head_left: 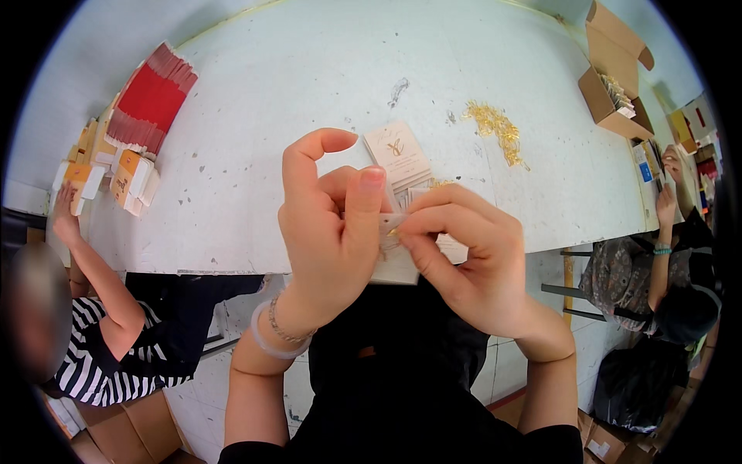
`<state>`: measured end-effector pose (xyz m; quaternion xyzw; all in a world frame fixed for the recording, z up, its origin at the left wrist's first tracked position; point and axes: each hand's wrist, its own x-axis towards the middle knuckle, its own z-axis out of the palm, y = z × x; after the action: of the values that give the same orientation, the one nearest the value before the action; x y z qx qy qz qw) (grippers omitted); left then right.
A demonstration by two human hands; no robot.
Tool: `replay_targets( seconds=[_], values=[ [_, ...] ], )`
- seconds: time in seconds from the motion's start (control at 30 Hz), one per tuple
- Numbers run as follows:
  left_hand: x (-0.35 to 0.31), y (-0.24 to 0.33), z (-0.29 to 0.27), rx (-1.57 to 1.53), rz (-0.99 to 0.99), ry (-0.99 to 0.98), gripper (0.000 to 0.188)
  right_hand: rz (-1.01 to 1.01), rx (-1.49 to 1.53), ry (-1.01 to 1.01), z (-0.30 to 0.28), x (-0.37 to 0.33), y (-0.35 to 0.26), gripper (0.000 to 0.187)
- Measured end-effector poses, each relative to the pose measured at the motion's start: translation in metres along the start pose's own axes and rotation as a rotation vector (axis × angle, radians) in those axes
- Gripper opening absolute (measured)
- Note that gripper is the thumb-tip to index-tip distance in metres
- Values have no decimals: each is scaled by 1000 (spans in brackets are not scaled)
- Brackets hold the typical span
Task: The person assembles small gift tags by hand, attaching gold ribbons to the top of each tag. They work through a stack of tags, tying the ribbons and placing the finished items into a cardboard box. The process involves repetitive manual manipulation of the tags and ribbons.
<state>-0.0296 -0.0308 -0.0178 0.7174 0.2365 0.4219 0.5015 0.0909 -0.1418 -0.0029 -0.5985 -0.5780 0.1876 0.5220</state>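
My left hand (328, 216) is closed round a small white card (392, 220), pinched between thumb and fingers, with the index finger raised and bent. My right hand (475, 255) comes to the card's edge from the right. Its thumb and index finger are pinched on a tiny gold-coloured piece, whose exact kind is mostly hidden by the fingertips. Just beyond the hands lies a stack of cream printed cards (396, 151) with gold lettering. More pale cards (452, 247) show beneath my right hand. Farther right is a loose pile of small gold metal pieces (495, 125).
An open cardboard box (610, 100) with cards inside stands at the far right. Red sleeves (154, 97) and orange-and-white boxes (133, 179) are stacked at the left. A person in stripes (116, 332) sits left; another person (634, 271) works at the right.
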Motion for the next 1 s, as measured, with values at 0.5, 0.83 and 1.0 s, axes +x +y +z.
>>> replay_targets(
  seconds=[0.5,0.83,1.0],
  values=[
    [-17,14,-1,68,33,-74,29,-138,-209,328,0,9,19,13],
    [-16,-1,8,276,344,105,24,-78,-199,323,7,13,15,10],
    [-14,-1,7,295,379,152,26,127,-2,229,4,13,9,2]
  ],
)
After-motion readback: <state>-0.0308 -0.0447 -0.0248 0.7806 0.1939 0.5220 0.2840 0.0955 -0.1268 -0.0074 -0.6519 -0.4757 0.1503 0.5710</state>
